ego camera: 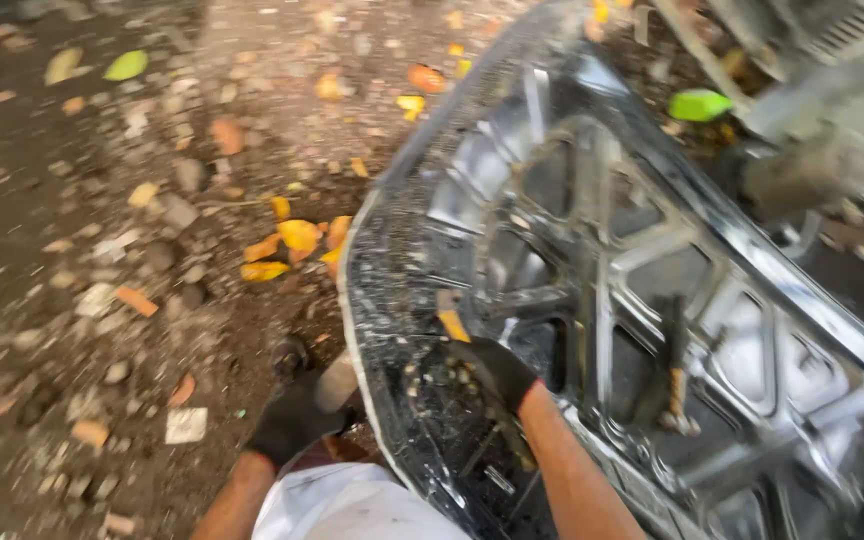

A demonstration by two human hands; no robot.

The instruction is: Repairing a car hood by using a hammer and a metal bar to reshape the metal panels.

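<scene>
Gloved hands [297, 415] on hood panel [632, 300], leaf-strewn ground [102, 280]

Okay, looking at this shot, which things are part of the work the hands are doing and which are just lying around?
In hand:
large metal panel, ribbed inner side up
right hand, black-gloved, resting on the panel
left hand, black-gloved, at the panel's near edge

Lying about:
yellow and orange leaves
green leaf
stones and scraps on the dirt ground

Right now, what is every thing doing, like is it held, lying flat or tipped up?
Metal panel: tipped up on its edge, inner ribbed side showing, dirty.
Right hand: gloved, resting on the panel's inner side.
Left hand: gloved, low by the panel's near edge; grip unclear.
Fallen leaves: lying scattered on the ground.
</scene>
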